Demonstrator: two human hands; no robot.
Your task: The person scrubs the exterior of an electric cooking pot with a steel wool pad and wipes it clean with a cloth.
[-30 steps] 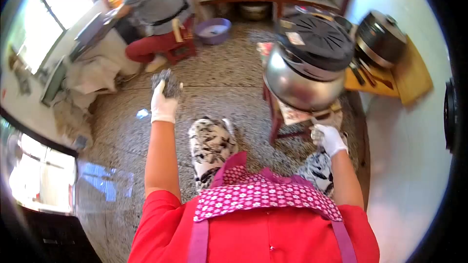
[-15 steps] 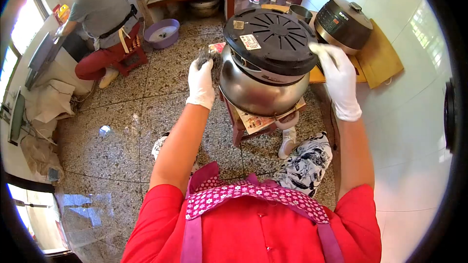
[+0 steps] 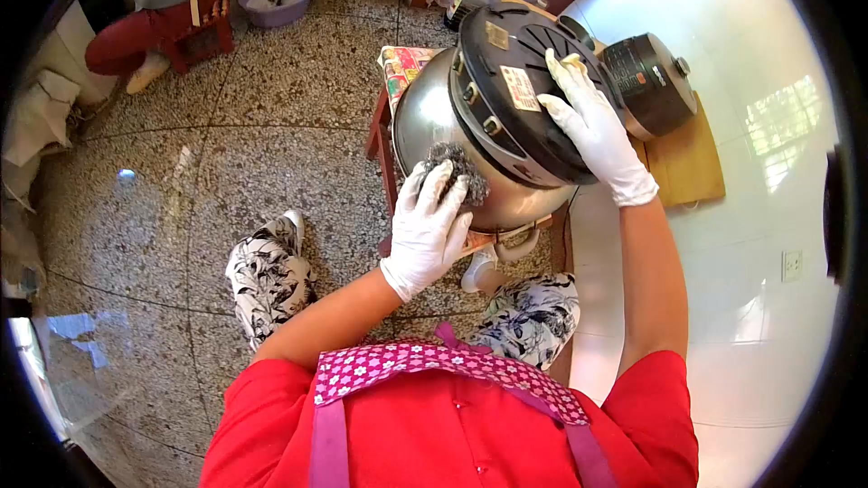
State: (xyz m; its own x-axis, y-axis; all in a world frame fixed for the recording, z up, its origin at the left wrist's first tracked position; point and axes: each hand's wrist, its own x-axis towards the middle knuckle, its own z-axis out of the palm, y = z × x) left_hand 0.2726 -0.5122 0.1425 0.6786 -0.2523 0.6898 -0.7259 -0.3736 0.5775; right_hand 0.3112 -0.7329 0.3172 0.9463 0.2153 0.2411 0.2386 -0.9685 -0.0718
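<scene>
A wad of steel wool [image 3: 458, 172] is held under the fingers of my white-gloved left hand [image 3: 430, 228]. That hand presses it against the lower side of a big round metal pot [image 3: 425, 117]. A black round appliance base [image 3: 542, 63] with slots and a label sits tilted on top of the pot. My gloved right hand [image 3: 592, 131] lies on the base's slotted face, fingers stretched out. A pale loop handle [image 3: 518, 246] sticks out at the pot's near side. The pot rests on a small red stool [image 3: 378, 140], partly hidden.
A dark electric cooker [image 3: 646, 81] stands at the right on a wooden board [image 3: 696, 158], beside the tiled wall. Dark bottles [image 3: 466, 0] are behind the pot. A purple basin [image 3: 278, 0] is on the speckled floor, near another person seated on a low stool [image 3: 203, 41].
My left hand has come down and right, bringing the steel wool onto the metal side. My right hand has moved onto the black base, which is now tilted. The view has shifted downward.
</scene>
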